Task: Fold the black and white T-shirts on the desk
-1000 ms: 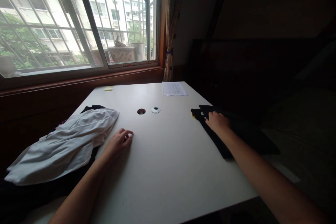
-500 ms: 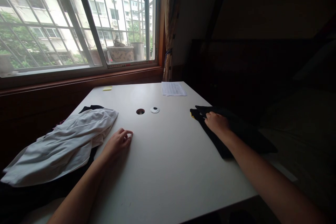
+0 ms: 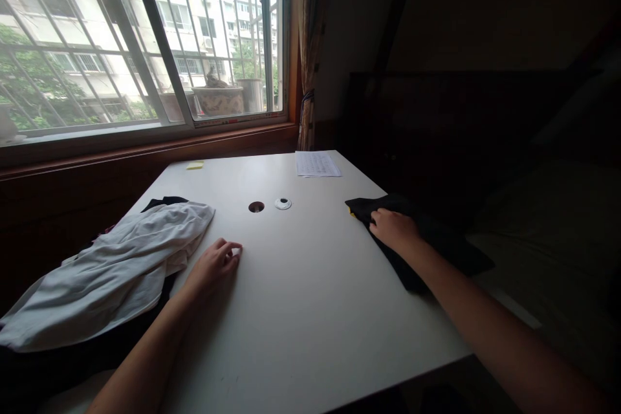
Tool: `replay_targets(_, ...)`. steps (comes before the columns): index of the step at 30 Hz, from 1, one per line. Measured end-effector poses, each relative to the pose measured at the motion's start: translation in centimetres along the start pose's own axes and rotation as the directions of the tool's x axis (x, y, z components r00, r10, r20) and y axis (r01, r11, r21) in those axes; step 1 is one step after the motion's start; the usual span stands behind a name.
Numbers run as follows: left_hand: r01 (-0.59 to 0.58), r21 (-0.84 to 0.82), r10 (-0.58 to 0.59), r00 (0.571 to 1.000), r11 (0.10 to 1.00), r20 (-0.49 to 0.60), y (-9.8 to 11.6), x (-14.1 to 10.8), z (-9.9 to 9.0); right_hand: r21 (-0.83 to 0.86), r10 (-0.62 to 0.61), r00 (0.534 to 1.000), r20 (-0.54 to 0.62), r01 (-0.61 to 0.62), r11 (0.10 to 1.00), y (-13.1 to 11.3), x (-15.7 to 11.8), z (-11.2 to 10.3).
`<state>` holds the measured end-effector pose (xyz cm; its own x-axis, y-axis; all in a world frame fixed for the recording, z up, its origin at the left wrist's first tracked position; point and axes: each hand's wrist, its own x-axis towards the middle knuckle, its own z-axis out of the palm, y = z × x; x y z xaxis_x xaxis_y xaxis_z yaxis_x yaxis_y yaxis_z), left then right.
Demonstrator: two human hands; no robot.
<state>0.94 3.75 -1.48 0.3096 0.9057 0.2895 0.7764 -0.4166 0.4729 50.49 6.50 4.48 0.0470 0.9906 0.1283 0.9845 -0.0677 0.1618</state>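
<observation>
A dark folded garment [image 3: 436,223] with a bit of yellow at its far left corner lies along the right side of the white table [image 3: 301,310]. My right hand [image 3: 394,228] is on top of it, fingers curled down and closed on the cloth; their tips are partly hidden. My left hand [image 3: 217,262] rests on the bare tabletop, fingers loosely bent and apart, with nothing in it. Just left of that hand spreads a heap of clothes, a light grey garment [image 3: 121,265] uppermost and black cloth [image 3: 92,352] under it.
Toward the back are a round cable hole [image 3: 256,207], its white cover [image 3: 283,204], printed sheets [image 3: 318,164] and a yellow sticky note [image 3: 195,165]. A barred window [image 3: 145,39] and a tied curtain [image 3: 306,77] stand behind the table. The right side is very dark.
My right hand has shifted slightly left over the dark garment, whose far edge now lies flatter and whose right tip has drawn inward. My left hand stays on the table. The view moved slightly.
</observation>
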Motion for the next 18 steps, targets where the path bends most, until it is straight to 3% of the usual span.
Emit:
replay_targets(2,-0.003,-0.001,0.003,1.0,1.0,0.001,-0.1,0.0,0.0,-0.008,-0.007,1.0,0.014,0.008,1.0,-0.5,0.2,0.5)
replay_targets(8,-0.003,-0.011,0.003,1.0,1.0,0.007,-0.4,0.1,0.1,-0.017,-0.01,0.994,-0.106,0.008,1.0,-1.9,2.2,1.4)
replay_targets(13,0.005,-0.024,-0.005,1.0,1.0,0.002,0.0,0.0,-0.1,0.074,0.057,0.998,0.002,-0.057,0.996,-1.6,5.1,1.4)
replay_targets(18,0.018,-0.017,-0.017,1.0,1.0,0.026,0.5,0.0,-0.3,0.268,0.2,0.978,0.052,-0.206,0.941,0.9,7.4,1.8)
